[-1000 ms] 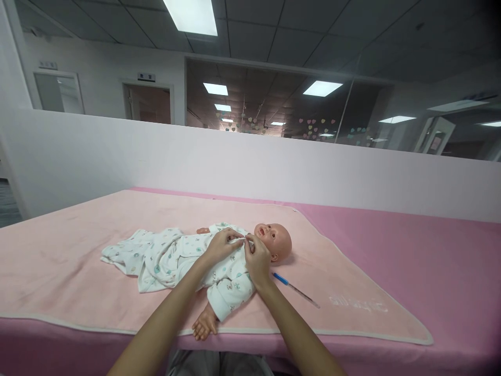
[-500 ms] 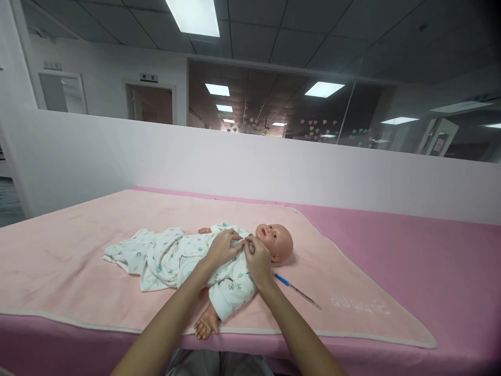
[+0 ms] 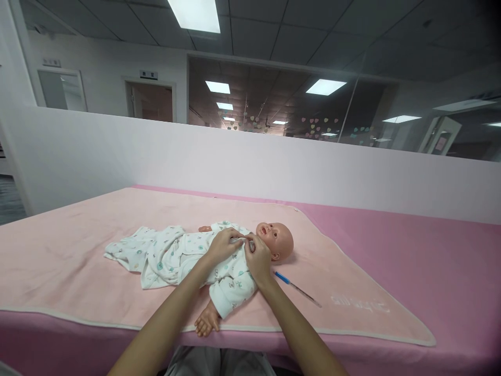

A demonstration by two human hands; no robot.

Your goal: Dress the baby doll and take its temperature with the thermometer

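Observation:
A baby doll (image 3: 282, 241) lies on its back, head to the right, dressed in a white patterned baby outfit (image 3: 235, 271). At the doll's neck and upper chest, my left hand (image 3: 225, 245) pinches the cloth of the outfit. Close beside it, my right hand (image 3: 258, 256) has its fingers curled and pinched on the same part of the neckline, just below the doll's chin. Both hands' fingertips nearly meet; whatever fastening lies between them is hidden. One doll hand (image 3: 207, 319) sticks out of the near sleeve, palm up.
Under the doll is a peach blanket (image 3: 78, 282) with a pale border, spread over a pink table cover (image 3: 422, 256). A thin rod with a blue handle (image 3: 282, 278) lies right of my right forearm. Behind stands a low white wall (image 3: 274, 162).
My fingertips have shifted slightly at the neckline, with both hands still closed on the cloth. The view has tilted a little; the doll has stayed in place.

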